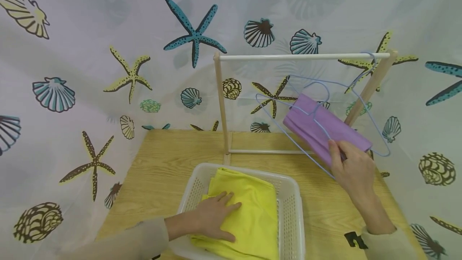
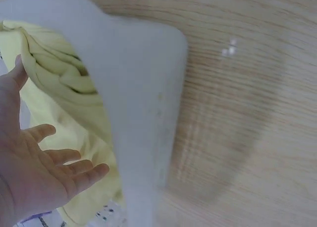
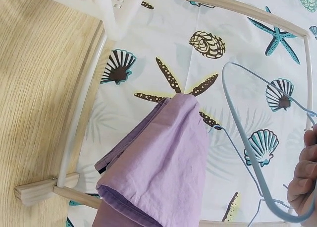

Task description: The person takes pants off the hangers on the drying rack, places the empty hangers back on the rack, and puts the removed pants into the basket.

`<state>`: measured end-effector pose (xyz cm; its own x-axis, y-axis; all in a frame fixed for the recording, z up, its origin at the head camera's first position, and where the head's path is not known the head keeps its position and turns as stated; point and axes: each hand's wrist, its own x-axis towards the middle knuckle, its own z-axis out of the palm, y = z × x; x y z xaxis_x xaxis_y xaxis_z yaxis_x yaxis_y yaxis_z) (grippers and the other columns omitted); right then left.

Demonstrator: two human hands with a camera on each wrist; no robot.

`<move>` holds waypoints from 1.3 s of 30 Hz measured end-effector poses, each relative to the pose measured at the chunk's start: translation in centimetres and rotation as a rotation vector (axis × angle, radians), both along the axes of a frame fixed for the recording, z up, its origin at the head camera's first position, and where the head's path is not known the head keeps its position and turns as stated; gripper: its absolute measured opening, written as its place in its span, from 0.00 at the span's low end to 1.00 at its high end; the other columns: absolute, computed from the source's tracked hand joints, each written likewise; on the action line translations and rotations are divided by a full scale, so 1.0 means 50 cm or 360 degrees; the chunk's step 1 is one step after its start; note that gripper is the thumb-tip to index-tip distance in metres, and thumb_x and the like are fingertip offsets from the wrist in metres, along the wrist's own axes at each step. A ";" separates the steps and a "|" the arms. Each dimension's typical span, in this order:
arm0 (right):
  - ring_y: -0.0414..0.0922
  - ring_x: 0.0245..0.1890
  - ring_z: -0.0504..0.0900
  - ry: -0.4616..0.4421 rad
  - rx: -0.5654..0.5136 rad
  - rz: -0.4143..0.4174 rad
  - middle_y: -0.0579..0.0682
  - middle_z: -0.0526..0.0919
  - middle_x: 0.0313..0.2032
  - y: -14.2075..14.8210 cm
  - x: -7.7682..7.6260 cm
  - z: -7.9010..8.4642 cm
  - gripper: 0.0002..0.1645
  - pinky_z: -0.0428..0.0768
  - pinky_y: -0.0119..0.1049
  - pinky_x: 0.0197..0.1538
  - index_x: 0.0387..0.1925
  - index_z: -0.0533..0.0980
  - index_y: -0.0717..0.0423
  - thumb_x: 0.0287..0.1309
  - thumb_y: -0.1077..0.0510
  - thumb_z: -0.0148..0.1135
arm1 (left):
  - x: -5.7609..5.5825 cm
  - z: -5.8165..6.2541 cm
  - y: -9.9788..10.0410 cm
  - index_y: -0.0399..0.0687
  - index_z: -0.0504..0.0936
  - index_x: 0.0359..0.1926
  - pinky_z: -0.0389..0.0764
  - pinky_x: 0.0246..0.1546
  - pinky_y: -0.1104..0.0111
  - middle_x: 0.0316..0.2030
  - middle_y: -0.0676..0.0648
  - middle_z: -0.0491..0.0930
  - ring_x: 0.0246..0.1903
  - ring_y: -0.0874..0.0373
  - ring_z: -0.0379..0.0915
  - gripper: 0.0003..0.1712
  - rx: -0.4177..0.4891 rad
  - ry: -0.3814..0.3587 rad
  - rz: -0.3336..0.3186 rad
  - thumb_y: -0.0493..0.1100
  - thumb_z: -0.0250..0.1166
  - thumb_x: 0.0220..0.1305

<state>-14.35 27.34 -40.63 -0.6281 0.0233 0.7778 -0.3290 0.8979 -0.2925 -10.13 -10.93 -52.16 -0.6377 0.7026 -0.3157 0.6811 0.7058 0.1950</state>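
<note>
My left hand (image 1: 213, 216) lies with spread fingers over a folded yellow cloth (image 1: 252, 212) inside a white plastic basket (image 1: 296, 196). The left wrist view shows the fingers apart, beside the cloth's folds (image 2: 64, 78). In my right hand (image 1: 355, 165) is a blue wire hanger (image 1: 285, 131), held by one end with curled fingers; its hook points up. Behind this hanger, a folded purple cloth (image 1: 310, 125) drapes over a second blue hanger (image 1: 375, 123), which hooks onto the rack's rail near the right post. In the right wrist view the purple cloth (image 3: 158, 157) hangs apart from the curled fingers.
A wooden rack with a white top rail (image 1: 288, 57) stands at the back of the wood-grain table (image 1: 159, 171). Its lower white bar (image 1: 267, 151) runs behind the basket. A curtain (image 1: 144, 11) printed with shells and starfish surrounds the table.
</note>
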 end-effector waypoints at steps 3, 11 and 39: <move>0.33 0.13 0.50 -0.0001 -0.0007 -0.0002 0.43 0.58 0.10 0.002 0.001 0.000 0.26 0.47 0.28 0.15 0.12 0.60 0.49 0.62 0.54 0.60 | -0.006 0.012 -0.023 0.65 0.52 0.75 0.76 0.57 0.45 0.74 0.39 0.55 0.70 0.38 0.58 0.55 0.0009 -0.0023 -0.0003 0.82 0.52 0.51; 0.33 0.14 0.50 0.0003 0.0007 -0.0001 0.44 0.58 0.11 0.002 0.001 0.001 0.26 0.47 0.27 0.15 0.12 0.60 0.50 0.62 0.54 0.60 | -0.010 0.030 -0.074 0.64 0.57 0.74 0.73 0.60 0.44 0.70 0.38 0.64 0.67 0.37 0.63 0.55 0.0002 -0.0087 0.0012 0.82 0.55 0.49; 0.33 0.13 0.51 -0.0030 0.0062 0.0013 0.43 0.59 0.11 -0.007 0.002 -0.003 0.26 0.48 0.27 0.15 0.12 0.61 0.50 0.64 0.54 0.58 | 0.019 -0.018 -0.057 0.64 0.61 0.72 0.78 0.53 0.44 0.69 0.36 0.63 0.67 0.36 0.63 0.58 -0.0092 0.0091 0.0093 0.84 0.55 0.42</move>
<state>-14.26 26.98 -40.79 -0.6426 -0.0122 0.7661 -0.3313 0.9060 -0.2635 -9.19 -13.76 -53.05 -0.6953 0.6454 -0.3162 0.6473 0.7536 0.1148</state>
